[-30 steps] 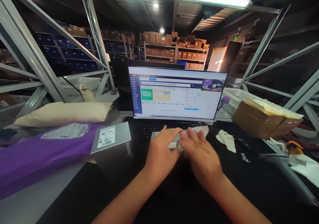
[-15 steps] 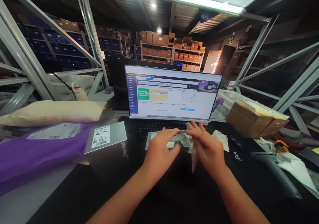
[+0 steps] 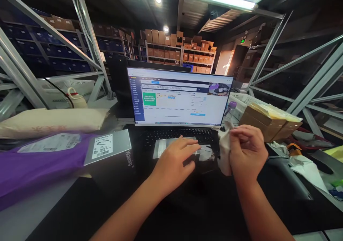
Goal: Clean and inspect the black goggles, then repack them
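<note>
My left hand (image 3: 177,157) lies palm down with its fingers stretched out over a flat clear plastic bag (image 3: 158,150) that has a white label. Its fingers cover part of the bag; whether they press on it I cannot tell. A shiny see-through patch (image 3: 207,152) shows just right of the fingertips. My right hand (image 3: 248,153) is raised above the desk's right side, thumb and fingers closed on a crumpled off-white tissue (image 3: 225,151) that hangs down. Left of my left hand stands a grey and black box (image 3: 118,144) with a white barcode label.
Behind the hands are a black keyboard (image 3: 184,132) and a lit monitor (image 3: 179,98). A purple bag (image 3: 48,162) and a beige package (image 3: 56,121) lie at left. At right are a cardboard box (image 3: 259,121), a white basket (image 3: 238,101) and crumpled white paper (image 3: 308,171).
My right hand has moved right, away from my left, and now holds the off-white tissue up. My left hand stays near the bag, its fingers flatter. A yellow panel on the screen has gone.
</note>
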### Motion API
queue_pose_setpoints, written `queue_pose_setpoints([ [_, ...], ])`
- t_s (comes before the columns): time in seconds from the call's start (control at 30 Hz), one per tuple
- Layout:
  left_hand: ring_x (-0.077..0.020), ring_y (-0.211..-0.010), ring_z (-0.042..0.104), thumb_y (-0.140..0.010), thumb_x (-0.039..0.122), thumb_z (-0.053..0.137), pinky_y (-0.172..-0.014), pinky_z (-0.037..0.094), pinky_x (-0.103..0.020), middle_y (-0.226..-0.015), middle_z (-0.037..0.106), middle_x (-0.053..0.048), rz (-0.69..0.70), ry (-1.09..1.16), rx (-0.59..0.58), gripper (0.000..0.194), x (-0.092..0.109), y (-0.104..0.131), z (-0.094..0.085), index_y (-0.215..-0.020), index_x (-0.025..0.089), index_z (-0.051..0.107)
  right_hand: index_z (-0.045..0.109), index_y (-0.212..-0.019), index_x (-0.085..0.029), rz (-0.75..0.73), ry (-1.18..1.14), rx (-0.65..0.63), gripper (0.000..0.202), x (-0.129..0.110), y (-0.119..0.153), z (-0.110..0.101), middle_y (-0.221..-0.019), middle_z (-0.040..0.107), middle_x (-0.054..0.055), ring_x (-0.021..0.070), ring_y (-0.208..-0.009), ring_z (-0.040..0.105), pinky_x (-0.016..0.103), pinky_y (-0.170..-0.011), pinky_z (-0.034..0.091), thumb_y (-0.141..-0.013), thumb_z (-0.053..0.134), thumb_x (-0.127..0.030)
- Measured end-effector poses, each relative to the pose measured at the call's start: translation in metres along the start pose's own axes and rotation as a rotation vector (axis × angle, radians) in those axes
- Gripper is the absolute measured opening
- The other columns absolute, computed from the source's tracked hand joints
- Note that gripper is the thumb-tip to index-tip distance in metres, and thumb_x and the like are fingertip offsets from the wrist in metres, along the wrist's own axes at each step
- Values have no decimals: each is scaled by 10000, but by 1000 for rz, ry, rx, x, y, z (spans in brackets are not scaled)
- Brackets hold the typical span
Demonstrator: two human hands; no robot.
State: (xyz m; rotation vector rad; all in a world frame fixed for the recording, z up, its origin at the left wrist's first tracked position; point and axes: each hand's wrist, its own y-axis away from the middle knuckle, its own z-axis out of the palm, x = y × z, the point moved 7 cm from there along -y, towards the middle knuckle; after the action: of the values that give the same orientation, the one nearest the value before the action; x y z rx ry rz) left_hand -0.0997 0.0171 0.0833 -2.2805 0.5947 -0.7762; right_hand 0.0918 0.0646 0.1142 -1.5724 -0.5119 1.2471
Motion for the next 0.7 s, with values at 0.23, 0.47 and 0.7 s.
queue_pose_setpoints([
  [0.23, -246, -1001, 702, -720, 53, 609, -963, 564, -437, -1064, 757, -62, 11, -66, 137, 402, -5, 0, -7, -1091, 183, 697, 693, -1123, -257, 120, -135, -896, 262, -8, 21, 34, -1044, 728, 54, 217, -949, 694, 329, -836, 568, -1004, 459, -266],
  [0.47, -232, -1017, 694, -676, 117, 696, -916, 575, -379, -1090, 753, -29, -84, -27, 124, 413, -12, 2, -15, -1076, 213, 730, 632, -1243, -283, 49, -211, -1319, 302, -1, 19, 17, -1233, 684, 73, 253, -1107, 664, 357, -930, 556, -944, 600, -315],
  [0.7, -243, -954, 690, -721, 131, 706, -920, 569, -413, -980, 754, -47, 8, -157, 90, 299, -2, 1, -13, -1015, 176, 724, 554, -858, -228, 24, -119, -1196, 164, 3, 29, 45, -770, 614, -19, 156, -695, 573, 252, -637, 467, -878, 696, -308],
])
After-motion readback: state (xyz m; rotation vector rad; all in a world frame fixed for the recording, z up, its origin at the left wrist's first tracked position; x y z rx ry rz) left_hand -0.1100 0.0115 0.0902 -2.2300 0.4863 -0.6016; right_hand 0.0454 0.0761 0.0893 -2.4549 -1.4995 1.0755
